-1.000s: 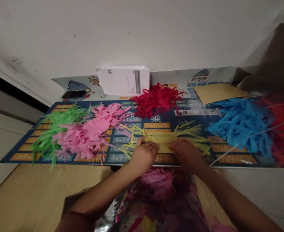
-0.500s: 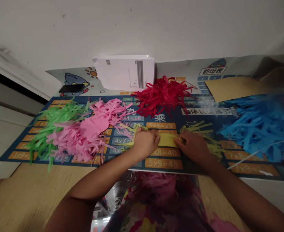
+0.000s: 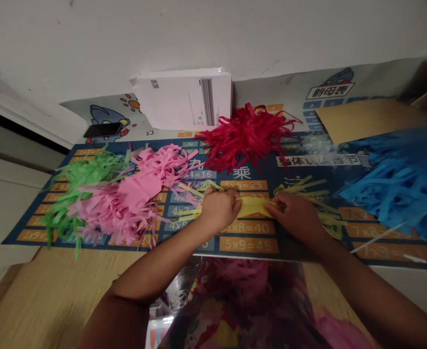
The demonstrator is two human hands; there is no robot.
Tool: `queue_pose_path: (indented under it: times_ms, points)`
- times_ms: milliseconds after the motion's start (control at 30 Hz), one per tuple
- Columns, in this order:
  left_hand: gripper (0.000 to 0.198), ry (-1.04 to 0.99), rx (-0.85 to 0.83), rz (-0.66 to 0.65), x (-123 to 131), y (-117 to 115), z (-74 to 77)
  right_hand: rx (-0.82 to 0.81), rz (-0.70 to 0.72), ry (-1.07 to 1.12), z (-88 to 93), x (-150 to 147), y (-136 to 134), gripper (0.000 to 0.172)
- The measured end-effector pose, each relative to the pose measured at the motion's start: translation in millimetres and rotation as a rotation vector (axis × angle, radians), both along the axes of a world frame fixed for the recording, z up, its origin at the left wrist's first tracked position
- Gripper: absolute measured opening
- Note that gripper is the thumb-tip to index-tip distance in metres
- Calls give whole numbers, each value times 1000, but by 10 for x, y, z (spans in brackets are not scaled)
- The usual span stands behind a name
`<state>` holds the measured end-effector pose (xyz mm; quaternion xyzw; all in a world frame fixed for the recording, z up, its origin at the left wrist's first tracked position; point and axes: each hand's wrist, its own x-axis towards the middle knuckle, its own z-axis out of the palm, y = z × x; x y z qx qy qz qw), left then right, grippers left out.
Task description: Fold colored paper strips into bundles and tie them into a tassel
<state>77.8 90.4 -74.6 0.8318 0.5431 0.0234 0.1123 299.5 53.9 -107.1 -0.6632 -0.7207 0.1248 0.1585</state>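
Observation:
A yellow strip of tissue paper [image 3: 254,207] with fringed ends stretches between my hands, just above the printed mat. My left hand [image 3: 220,209] is closed on its left part, fringe poking out beyond the fingers. My right hand [image 3: 295,213] pinches the right part, and more yellow fringe fans out behind it. Left of my hands lies a pink fringed paper bundle [image 3: 140,189], partly over a green one [image 3: 89,177]. Behind my hands sits a red fringed bundle [image 3: 251,138]. To the right is a pile of blue fringed paper [image 3: 398,189].
The mat [image 3: 247,249] carries printed multiplication sums. A white pack with a barcode [image 3: 179,99] leans on the wall at the back. A dark phone [image 3: 103,129] lies back left. Back right is a tan paper sheet [image 3: 373,118]; a thin white stick [image 3: 376,237] lies front right.
The camera view has shifted slightly. Both hands keep their hold on the yellow paper, and the middle section between them looks slightly more twisted or folded.

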Motion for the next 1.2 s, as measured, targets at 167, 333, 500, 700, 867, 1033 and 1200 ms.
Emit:
queue_pose_path:
  times_ms: [167, 333, 500, 700, 867, 1033, 1200]
  points:
    - [17, -24, 222, -464, -57, 60, 88, 146, -81, -21, 18, 28, 14, 22]
    - [23, 118, 199, -756, -68, 59, 262, 356, 140, -166, 280, 15, -149, 16]
    - [26, 181, 278, -693, -4, -26, 266, 260, 480, -199, 238, 4, -182, 31]
    - [29, 27, 344, -620, -164, 29, 71, 134, 322, -63, 28, 176, 84, 29]
    - [26, -160, 295, -598, -345, 79, -78, 174, 352, -1, 14, 259, 112, 27]
    - [26, -226, 220, -538, -421, 104, -83, 310, 436, -79, 77, 215, 37, 29]
    - [24, -175, 292, -583, -421, 56, -21, 464, 458, -215, 136, 69, -98, 19]
